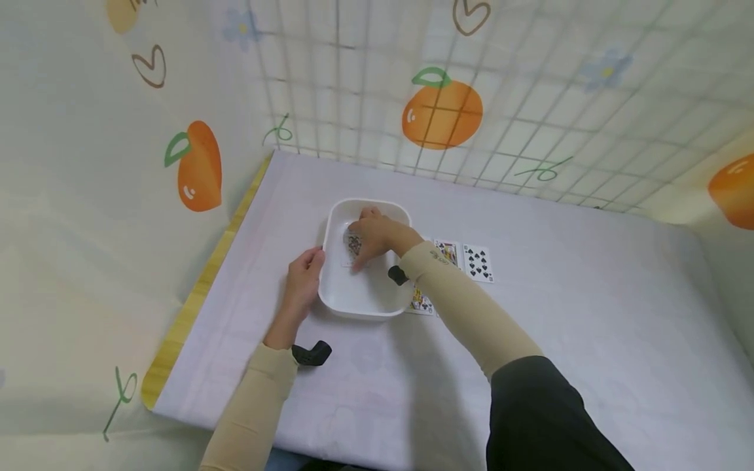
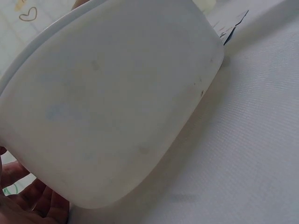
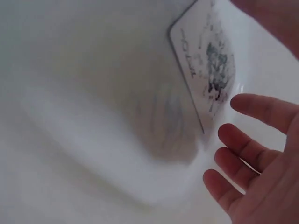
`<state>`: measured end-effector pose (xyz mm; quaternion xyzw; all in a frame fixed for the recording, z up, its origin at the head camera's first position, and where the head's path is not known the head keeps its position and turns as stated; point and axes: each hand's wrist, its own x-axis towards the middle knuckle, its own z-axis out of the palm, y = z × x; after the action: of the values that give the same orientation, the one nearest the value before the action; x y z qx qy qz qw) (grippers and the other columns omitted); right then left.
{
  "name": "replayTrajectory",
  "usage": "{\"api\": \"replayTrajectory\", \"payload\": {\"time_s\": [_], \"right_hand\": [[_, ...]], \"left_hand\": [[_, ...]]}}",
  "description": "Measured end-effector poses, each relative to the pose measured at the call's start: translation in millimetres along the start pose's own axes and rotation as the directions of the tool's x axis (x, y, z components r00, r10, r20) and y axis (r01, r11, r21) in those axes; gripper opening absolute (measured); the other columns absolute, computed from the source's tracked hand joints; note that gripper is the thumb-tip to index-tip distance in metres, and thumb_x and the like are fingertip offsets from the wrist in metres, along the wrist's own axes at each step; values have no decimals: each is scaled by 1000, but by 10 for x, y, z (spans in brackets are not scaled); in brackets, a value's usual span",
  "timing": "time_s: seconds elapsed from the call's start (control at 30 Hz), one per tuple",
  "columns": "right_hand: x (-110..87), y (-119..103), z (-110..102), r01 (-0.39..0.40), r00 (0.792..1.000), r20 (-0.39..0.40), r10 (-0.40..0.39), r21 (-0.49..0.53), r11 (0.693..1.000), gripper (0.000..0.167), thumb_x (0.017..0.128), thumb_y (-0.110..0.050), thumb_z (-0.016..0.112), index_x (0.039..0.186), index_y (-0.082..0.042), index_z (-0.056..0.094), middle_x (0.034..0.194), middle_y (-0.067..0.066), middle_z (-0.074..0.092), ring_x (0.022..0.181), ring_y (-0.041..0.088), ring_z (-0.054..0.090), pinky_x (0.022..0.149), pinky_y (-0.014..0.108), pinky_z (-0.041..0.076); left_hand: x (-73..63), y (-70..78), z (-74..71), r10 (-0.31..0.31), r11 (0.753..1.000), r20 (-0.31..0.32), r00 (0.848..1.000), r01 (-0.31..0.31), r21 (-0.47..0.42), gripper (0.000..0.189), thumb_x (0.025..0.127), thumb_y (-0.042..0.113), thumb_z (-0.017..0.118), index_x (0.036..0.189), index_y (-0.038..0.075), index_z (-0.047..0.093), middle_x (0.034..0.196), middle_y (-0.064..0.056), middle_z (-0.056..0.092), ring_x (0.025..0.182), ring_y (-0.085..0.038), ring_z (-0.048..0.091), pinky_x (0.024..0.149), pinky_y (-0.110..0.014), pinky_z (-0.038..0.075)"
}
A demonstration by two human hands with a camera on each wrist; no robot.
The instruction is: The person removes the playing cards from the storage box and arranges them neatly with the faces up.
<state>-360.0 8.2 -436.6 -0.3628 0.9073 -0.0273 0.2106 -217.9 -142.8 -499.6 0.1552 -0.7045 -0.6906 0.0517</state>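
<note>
A white plastic tub [image 1: 362, 297] stands on the cloth-covered table. At its left side my left hand [image 1: 303, 278] grips the rim, and the left wrist view shows that hand's curled fingers [image 2: 35, 198] at the tub's outer wall [image 2: 112, 102]. Inside the tub lies a playing card [image 1: 353, 244] with a dark figure and lettering down one edge. My right hand [image 1: 377, 234] reaches in over this card. Seen from the right wrist, its fingers are spread and loosely bent, with the fingertips close beside the card [image 3: 205, 60].
Face-up playing cards lie right of the tub: a ten of spades [image 1: 478, 263], a face card [image 1: 448, 252] partly behind the right sleeve, and another face card [image 1: 420, 301] nearer me. A yellow board edge [image 1: 206, 281] borders the left. A wire grid [image 1: 365, 98] shows through the fruit-printed sheet behind.
</note>
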Motion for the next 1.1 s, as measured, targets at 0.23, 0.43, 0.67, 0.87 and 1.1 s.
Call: {"api": "replayTrajectory", "payload": {"time_s": [0.23,0.43,0.67,0.87,1.1], "right_hand": [[26,52,57,27,1000,-11,-27,0,1000,98,64,-53,89,144,-12,51,127,13,46,117,26,38,103,42,38],[31,58,78,14,1000,-4,-14,21,1000,97,66,-49,89,145,-8,49,127,14,46,117,26,37,105,42,36],[68,43,67,26,999,-19,-25,37,999,94,68,-46,89,144,-7,50,127,14,46,117,26,38,105,41,36],[79,16,66,35,999,-24,-34,25,999,93,68,-46,88,143,-5,52,127,14,47,117,27,38,104,41,37],[56,-108,11,83,996,-16,-84,-29,996,88,68,-49,87,137,-3,56,123,12,48,113,26,40,101,39,38]], "left_hand": [[-7,-11,39,-3,1000,21,1000,3,7,41,104,30,49,137,6,57,126,-15,63,108,-28,60,93,-43,51],[-16,-29,60,2,1000,35,999,-3,6,41,104,30,49,137,6,56,127,-14,62,109,-28,60,94,-43,51],[-21,3,44,26,1000,27,999,-26,-2,41,105,29,49,137,5,56,128,-15,61,111,-29,60,95,-44,51],[-12,3,26,23,1000,25,999,-23,0,41,105,29,49,137,5,56,129,-16,61,113,-30,60,96,-43,50],[-10,1,-14,22,1000,12,1000,-22,0,41,105,28,49,137,3,56,129,-16,61,112,-29,59,96,-43,50]]}}
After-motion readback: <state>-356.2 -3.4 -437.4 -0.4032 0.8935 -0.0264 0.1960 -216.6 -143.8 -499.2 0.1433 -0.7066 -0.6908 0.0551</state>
